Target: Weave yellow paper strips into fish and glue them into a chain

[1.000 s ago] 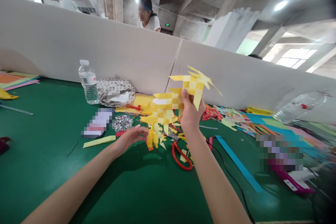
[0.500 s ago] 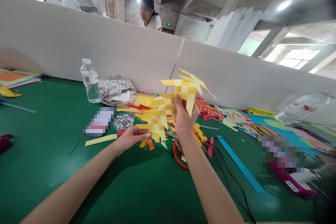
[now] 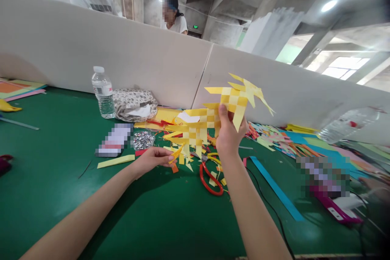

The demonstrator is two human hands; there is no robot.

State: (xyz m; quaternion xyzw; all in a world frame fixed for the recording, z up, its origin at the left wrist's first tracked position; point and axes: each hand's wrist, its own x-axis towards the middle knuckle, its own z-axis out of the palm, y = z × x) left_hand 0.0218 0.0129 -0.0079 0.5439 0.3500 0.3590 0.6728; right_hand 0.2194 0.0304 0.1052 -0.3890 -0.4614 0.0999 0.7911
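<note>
My right hand (image 3: 229,134) is raised above the green table (image 3: 55,195), closed on a chain of woven yellow paper pieces (image 3: 213,115) with pointed strip ends. The chain hangs down and left toward the table. My left hand (image 3: 152,159) rests low near the table, fingers pinched on the lower end of the yellow pieces (image 3: 178,152). Red-handled scissors (image 3: 210,178) lie on the table just below both hands, among yellow and orange paper scraps.
A water bottle (image 3: 102,93) and a patterned cloth pouch (image 3: 134,105) stand near the white partition (image 3: 122,57). Coloured paper sheets and woven pieces (image 3: 280,138) spread to the right, with a blue strip (image 3: 274,189) and a black cable. Two people sit behind the partition.
My right hand has lifted the yellow woven chain up and to the right. My left hand has kept its pinch on the lower end near the table.
</note>
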